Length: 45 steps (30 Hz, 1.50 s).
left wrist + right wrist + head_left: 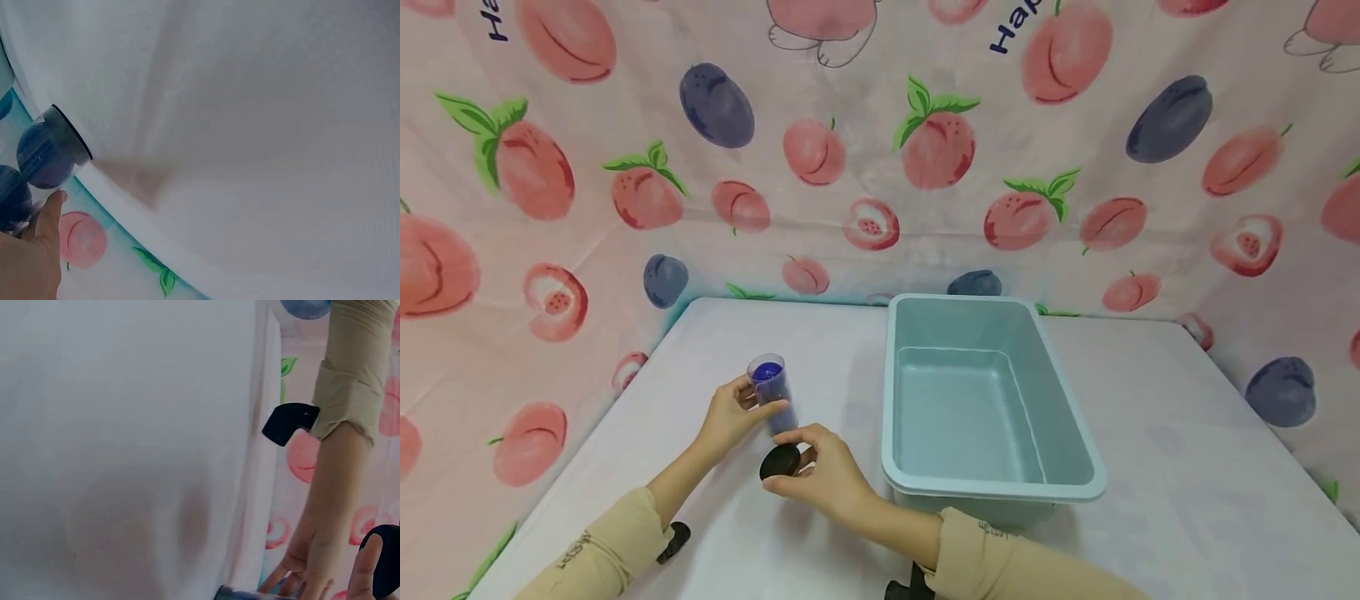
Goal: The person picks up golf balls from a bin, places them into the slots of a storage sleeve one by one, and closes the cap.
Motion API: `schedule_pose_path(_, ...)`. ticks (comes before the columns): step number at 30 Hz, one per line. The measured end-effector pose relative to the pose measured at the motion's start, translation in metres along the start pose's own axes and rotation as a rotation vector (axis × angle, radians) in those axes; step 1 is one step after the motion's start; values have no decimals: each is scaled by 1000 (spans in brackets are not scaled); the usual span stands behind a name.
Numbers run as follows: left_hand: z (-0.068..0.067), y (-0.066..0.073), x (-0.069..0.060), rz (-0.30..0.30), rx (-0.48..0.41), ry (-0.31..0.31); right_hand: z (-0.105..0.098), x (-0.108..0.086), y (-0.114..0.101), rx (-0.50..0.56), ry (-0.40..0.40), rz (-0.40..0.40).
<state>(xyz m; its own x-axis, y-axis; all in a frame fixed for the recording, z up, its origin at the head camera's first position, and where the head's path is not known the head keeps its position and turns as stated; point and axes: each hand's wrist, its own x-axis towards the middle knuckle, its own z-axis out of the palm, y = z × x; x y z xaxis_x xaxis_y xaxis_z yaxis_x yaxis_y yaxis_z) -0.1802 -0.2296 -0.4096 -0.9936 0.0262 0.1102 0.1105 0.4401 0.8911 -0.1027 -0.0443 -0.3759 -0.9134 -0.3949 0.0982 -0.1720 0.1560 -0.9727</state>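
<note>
My left hand [730, 421] grips a clear cylindrical can [784, 419] that stands tilted above the white table, its open end up. Blue balls [45, 156] show through the can's wall in the left wrist view, one near the dark-rimmed end. In my right hand [835, 479], thumb and fingers pinch a round black lid [780, 462] by its edge. The lid is just below and in front of the can, apart from its mouth. Only part of the lid [389, 562] and a finger of that hand show at the right wrist view's corner.
To the right of both hands stands a pale blue-green rectangular plastic tub [992, 490], with no objects visible inside. The white-covered table [1172, 433] extends beyond it. A fruit-printed cloth [865, 150] hangs behind and along the sides.
</note>
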Motion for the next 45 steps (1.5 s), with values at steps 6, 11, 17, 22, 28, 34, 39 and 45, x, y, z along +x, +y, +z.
schedule_pose_path(6,2,-2,2,11,6,12,-3,-8,-18,81,-28,-31)
schedule_pose_path(11,8,-1,2,13,9,20,-9,-19,-32,106,-29,-26)
schedule_pose_path(17,14,4,3,6,7,25,-17,-32,-43,299,-20,78)
schedule_pose_path(22,14,9,8,19,15,1,-28,-34,-51,339,9,35)
schedule_pose_path(28,6,9,9,-16,20,2,-46,-34,-70,380,-28,-13)
schedule_pose_path(34,5,5,7,-38,29,-4,-62,-33,-90,284,-44,-128)
schedule_pose_path(39,8,1,6,-27,11,-4,-74,-21,-101,97,-20,-213)
schedule_pose_path(45,4,0,6,-21,2,-6,-82,3,-105,-59,-13,-206)
